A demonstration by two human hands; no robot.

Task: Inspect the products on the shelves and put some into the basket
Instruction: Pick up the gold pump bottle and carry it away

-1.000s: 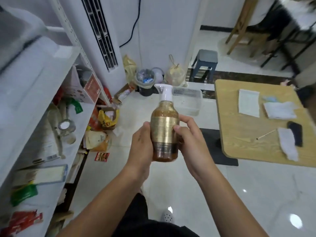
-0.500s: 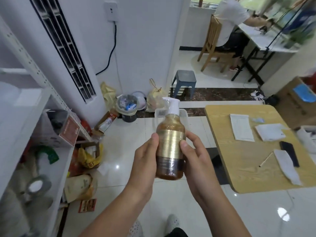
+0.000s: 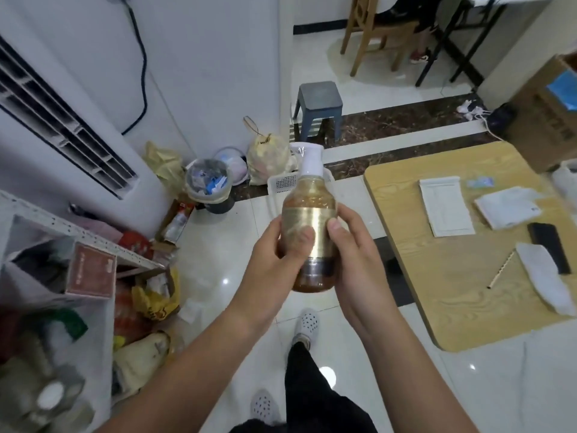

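Bottle, amber plastic with gold label and white pump (image 3: 307,232), being held upright by both my grips, left hand (image 3: 278,248) and right hand (image 3: 352,248), above white basket (image 3: 282,182); risking a slip onto tiles if fingers are loosening.

open floor (image 3: 237,245) ahead, table (image 3: 452,276) right

Bottle (image 3: 309,226) held upright throughout; grip differs from 1.0 s ago. Left hand (image 3: 278,254): thumb now lies across the gold label front, where earlier it sat at the bottle's left edge. Right hand (image 3: 349,251) cups lower along the right side. Bottle now overlaps the white basket (image 3: 282,182) behind it; the basket earlier showed to its right.
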